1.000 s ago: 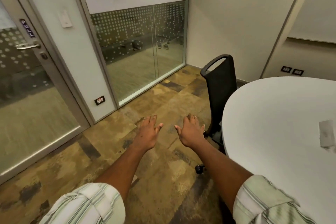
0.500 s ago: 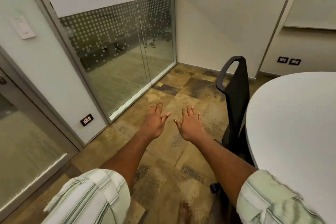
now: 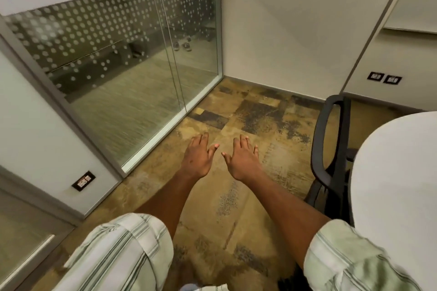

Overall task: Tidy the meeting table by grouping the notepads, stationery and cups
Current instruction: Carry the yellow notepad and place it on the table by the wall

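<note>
Spreading flat and empty, the left hand (image 3: 198,157) and right hand (image 3: 241,158) are held left of the round white table (image 3: 399,172).

White round table (image 3: 397,196) at right — visible top bare. Mottled brown carpet floor (image 3: 236,208) — black chair (image 3: 327,144) standing on it, just beside table edge.

Open carpeted floor (image 3: 236,196) ahead of both hands (image 3: 222,156), nothing lying on it. Right of that floor, black chair (image 3: 328,149) against the white tabletop (image 3: 397,184) edge. Left of that floor, glass partition (image 3: 132,82) and wall.
</note>
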`<state>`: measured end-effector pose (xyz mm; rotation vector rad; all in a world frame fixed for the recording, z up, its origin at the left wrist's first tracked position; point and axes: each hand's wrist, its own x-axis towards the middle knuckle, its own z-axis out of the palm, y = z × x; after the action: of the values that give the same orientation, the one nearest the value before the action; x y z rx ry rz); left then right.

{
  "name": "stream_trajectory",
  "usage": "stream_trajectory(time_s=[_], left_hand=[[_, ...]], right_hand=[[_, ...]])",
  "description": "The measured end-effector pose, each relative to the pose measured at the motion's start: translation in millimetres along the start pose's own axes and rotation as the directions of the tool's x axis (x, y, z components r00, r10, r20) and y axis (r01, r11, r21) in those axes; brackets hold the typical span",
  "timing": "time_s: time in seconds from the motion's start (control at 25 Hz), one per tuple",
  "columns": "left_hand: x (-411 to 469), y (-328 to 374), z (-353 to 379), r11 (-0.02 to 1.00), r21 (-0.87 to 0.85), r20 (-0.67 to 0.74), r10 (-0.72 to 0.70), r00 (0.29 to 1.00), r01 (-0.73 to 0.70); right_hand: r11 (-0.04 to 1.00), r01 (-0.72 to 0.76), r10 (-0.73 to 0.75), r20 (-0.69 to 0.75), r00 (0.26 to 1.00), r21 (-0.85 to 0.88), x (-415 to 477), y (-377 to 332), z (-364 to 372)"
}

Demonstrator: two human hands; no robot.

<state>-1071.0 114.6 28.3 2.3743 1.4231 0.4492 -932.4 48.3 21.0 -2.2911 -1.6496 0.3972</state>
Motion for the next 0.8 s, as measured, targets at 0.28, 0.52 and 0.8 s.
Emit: stream_trajectory(time_s=[0.28, 0.52, 0.8], left_hand=[[173, -24, 47, 0.994, -0.069, 0.136, 0.091, 0.986, -0.083], [314, -17, 63, 0.953, -0.088, 0.200, 0.302, 0.932, -0.290], [442, 41, 128, 0.917, -0.143, 0.342, 0.399, 0.851, -0.373]], right_hand=[[0.980, -0.196, 0.197, -0.022, 0.980, 0.032, 152, 19, 17], [0.909, -0.407, 0.414, -0.095, 0.905, 0.088, 258, 32, 5], [0.823, -0.555, 0.567, -0.106, 0.817, 0.126, 364, 117, -15]])
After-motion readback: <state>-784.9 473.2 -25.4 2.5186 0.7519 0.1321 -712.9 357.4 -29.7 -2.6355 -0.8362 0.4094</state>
